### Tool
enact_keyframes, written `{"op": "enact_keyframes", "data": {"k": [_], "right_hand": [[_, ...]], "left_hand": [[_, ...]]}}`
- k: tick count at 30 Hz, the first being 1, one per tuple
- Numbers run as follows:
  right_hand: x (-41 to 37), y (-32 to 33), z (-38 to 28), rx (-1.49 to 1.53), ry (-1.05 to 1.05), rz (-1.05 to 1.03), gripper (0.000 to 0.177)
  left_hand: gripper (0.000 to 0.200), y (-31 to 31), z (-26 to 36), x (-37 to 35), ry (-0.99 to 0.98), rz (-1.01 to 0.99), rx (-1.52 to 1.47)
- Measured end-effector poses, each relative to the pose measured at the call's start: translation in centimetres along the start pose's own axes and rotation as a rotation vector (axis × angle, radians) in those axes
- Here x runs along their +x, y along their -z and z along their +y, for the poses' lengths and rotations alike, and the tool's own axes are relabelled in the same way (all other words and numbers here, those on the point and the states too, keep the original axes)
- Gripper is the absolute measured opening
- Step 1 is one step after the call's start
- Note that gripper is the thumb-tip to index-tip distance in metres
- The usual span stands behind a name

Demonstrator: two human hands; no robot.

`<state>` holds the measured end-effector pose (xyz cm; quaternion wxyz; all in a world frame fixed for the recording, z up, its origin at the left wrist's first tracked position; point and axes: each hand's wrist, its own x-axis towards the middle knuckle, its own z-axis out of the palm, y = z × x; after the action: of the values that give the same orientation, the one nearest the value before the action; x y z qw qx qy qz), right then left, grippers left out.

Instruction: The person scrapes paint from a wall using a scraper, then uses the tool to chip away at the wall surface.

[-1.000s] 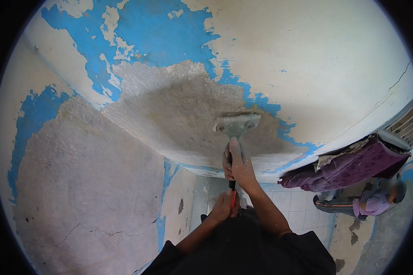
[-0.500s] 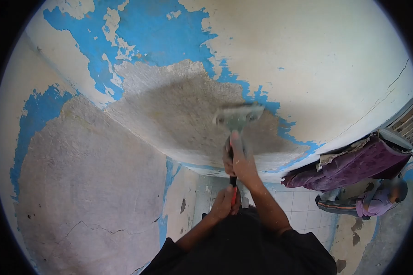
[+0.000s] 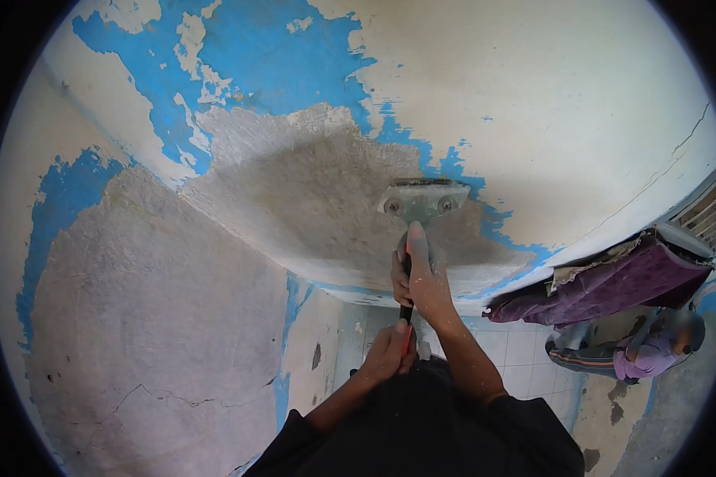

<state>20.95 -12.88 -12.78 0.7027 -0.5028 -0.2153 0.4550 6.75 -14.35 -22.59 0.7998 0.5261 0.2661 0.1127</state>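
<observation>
A long-handled wall scraper (image 3: pixel 423 205) with a wide blade and two screws lies against the bare grey plaster. Its blade is just below the ragged edge of the blue paint (image 3: pixel 451 164). Wrapped round the upper handle, near the head, is my right hand (image 3: pixel 423 274), thumb laid along the shaft. My left hand (image 3: pixel 388 350) grips the red and black lower end close to my body. The wall (image 3: pixel 318 191) in front shows grey plaster, blue paint and a cream top coat (image 3: pixel 533 103).
To the left, a second wall (image 3: pixel 159 302) is mostly scraped grey, with a crack. A purple cloth-covered item (image 3: pixel 612 288) stands along the wall at right. Beyond it is another person (image 3: pixel 648 350) in a purple top. White floor tiles (image 3: pixel 505 350) show below.
The scraper's head has shifted slightly right and levelled out, and its blur is gone. Both hands keep their hold. The other person has moved slightly.
</observation>
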Motion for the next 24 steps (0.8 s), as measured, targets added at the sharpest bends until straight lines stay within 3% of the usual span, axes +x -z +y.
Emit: {"op": "enact_keyframes", "data": {"k": [4, 8, 16, 22, 24], "right_hand": [[0.1, -0.1, -0.4, 0.035, 0.008, -0.013, 0.045], [0.2, 0.6, 1.8, 0.005, -0.002, 0.011, 0.045], [0.0, -1.0, -2.5, -0.01, 0.048, -0.037, 0.048], [-0.3, 0.6, 1.7, 0.0, -0.026, 0.017, 0.045], [-0.1, 0.2, -0.2, 0.002, 0.025, -0.031, 0.048]], "left_hand": [[0.062, -0.2, 0.9, -0.2, -0.011, 0.006, 0.02], [0.061, 0.1, -2.0, 0.1, -0.006, -0.013, -0.048], [0.062, -0.7, 2.0, 0.2, -0.04, 0.01, -0.031], [0.065, -0.5, -1.8, -0.4, 0.066, -0.016, -0.075], [0.064, -0.5, -0.2, 0.0, -0.008, -0.02, -0.008]]}}
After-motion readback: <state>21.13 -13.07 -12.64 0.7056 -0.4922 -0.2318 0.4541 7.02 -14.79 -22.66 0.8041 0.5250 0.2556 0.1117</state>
